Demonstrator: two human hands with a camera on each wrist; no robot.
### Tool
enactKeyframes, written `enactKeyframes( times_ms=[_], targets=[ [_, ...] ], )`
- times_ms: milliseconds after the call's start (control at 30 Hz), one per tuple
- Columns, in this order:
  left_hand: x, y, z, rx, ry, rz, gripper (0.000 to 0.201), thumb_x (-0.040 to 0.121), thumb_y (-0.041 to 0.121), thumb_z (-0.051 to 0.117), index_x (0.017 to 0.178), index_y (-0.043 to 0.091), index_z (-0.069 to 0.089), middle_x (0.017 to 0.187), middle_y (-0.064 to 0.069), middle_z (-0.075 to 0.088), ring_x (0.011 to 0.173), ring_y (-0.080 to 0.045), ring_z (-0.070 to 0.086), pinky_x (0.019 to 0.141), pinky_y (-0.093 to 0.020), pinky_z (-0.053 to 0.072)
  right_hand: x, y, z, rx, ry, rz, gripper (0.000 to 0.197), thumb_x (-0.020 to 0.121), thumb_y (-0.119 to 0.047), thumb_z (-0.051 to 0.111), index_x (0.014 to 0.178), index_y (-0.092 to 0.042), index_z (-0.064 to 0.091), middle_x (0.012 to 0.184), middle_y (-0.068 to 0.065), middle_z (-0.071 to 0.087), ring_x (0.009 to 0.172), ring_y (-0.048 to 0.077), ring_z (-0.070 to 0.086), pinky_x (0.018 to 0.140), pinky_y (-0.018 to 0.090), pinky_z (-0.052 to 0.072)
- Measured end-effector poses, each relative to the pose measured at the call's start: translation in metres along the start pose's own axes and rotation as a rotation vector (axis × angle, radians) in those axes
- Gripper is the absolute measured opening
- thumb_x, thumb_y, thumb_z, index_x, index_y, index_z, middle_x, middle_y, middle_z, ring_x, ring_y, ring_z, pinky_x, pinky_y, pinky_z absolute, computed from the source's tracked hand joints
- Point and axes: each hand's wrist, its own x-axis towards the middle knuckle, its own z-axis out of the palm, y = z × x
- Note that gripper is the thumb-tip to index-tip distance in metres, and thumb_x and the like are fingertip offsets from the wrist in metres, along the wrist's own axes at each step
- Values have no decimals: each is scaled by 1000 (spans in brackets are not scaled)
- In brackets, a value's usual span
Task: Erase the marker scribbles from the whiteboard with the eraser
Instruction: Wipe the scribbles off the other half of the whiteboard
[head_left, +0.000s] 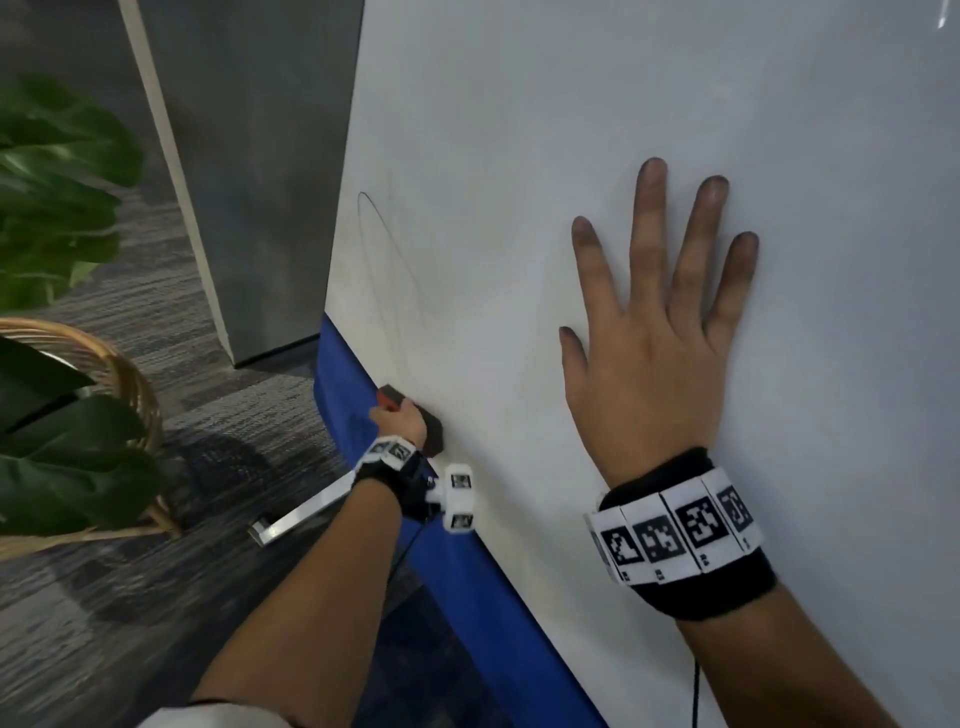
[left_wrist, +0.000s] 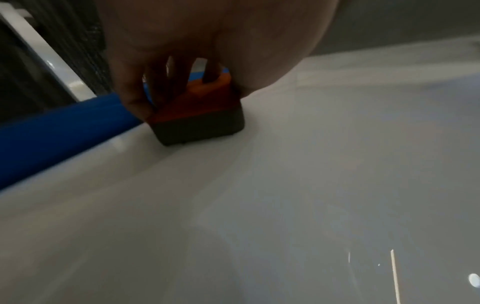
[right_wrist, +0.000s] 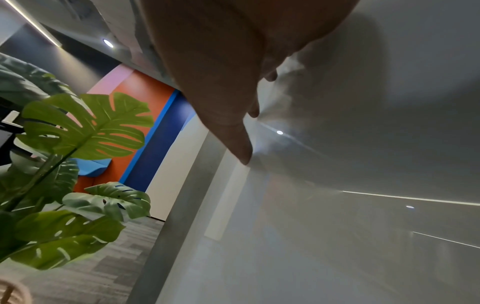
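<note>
Left hand (head_left: 399, 415) gripped the eraser (left_wrist: 197, 115), felt flat to the whiteboard (head_left: 519, 130) low by its blue edge (head_left: 467, 571), just below a thin remaining scribble (head_left: 379, 244) — right hand (head_left: 660, 332) splayed flat on the board, likely bracing it.

The whiteboard (head_left: 571, 130) is standing upright on the grey carpeted floor (head_left: 156, 597), its lower edge running along a blue band (head_left: 483, 587). A thin marker line (head_left: 376, 234) is curving near the whiteboard's left edge. An eraser (head_left: 431, 423), red on top and dark beneath, is pressing against the whiteboard just above the blue band, below that line. A flat open hand (head_left: 654, 332) is lying on the whiteboard to the right of the eraser. Left of the whiteboard, a wicker basket (head_left: 130, 374) holding a leafy plant (head_left: 57, 171) is sitting on the floor.
</note>
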Motion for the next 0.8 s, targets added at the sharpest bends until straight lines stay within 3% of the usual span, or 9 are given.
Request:
enactKeyframes(
  times_ms=[67, 200, 267, 333, 467, 567, 633, 733, 800],
  targets=[
    [7, 38, -3, -3, 64, 92, 45, 108, 22, 43, 144, -1, 34, 142, -29, 50, 127, -43, 53, 101, -42, 42, 0, -2, 2, -3, 1, 13, 82, 94, -33, 69, 161, -22, 24, 170, 15, 0, 153, 43, -2, 121, 50, -19],
    [12, 120, -14, -44, 178, 416, 41, 106, 29, 47, 137, 2, 44, 137, -22, 55, 122, -38, 57, 95, -37, 43, 0, -3, 5, -13, -9, 21, 82, 95, -33, 69, 161, -21, 22, 170, 15, 0, 154, 43, -1, 121, 50, -19],
    [11, 138, -15, -76, 192, 486, 41, 105, 30, 48, 136, 3, 45, 137, -21, 54, 122, -36, 56, 96, -35, 42, 0, -3, 6, -18, -6, 26, 82, 94, -31, 69, 161, -21, 23, 170, 15, 1, 154, 42, -1, 121, 50, -18],
    [12, 122, -13, -53, 183, 441, 42, 106, 29, 48, 136, 1, 44, 137, -23, 55, 121, -38, 56, 94, -36, 43, -1, -5, 7, -19, -2, 26, 82, 94, -25, 71, 161, -21, 24, 170, 15, 2, 153, 42, -2, 122, 50, -17],
    [6, 31, -2, 7, 59, 192, 40, 107, 26, 45, 136, -1, 40, 135, -30, 56, 117, -45, 59, 94, -45, 47, -1, -7, 10, -36, 1, 28, 83, 93, -18, 72, 161, -22, 24, 170, 15, 1, 153, 41, -3, 123, 51, -15],
    [-18, 20, 7, 2, 70, 136, 40, 106, 29, 46, 136, 2, 41, 136, -29, 54, 117, -46, 58, 96, -46, 47, -1, -7, 10, -31, -3, 30, 82, 94, -19, 71, 161, -21, 24, 170, 14, 1, 153, 41, -4, 122, 50, -16],
    [-39, 45, 11, -68, 124, 298, 44, 105, 32, 48, 138, 3, 43, 138, -24, 53, 122, -43, 56, 101, -44, 46, -2, -9, 11, -32, -5, 36, 84, 92, -17, 72, 161, -22, 24, 170, 15, 1, 153, 41, -3, 123, 51, -16],
    [-79, 93, 13, -223, 107, 826, 48, 101, 39, 53, 137, 9, 47, 128, -10, 54, 120, -31, 56, 106, -49, 48, -3, -10, 12, -30, 7, 39, 82, 92, -15, 73, 160, -21, 28, 170, 15, 5, 153, 41, 0, 123, 50, -15],
    [-97, 125, 11, -269, 77, 1151, 42, 101, 33, 56, 136, 11, 50, 119, -2, 52, 114, -25, 56, 103, -42, 48, -4, -9, 13, -27, 20, 28, 80, 92, -14, 73, 159, -21, 31, 170, 15, 7, 153, 41, 2, 123, 50, -15]
  ],
)
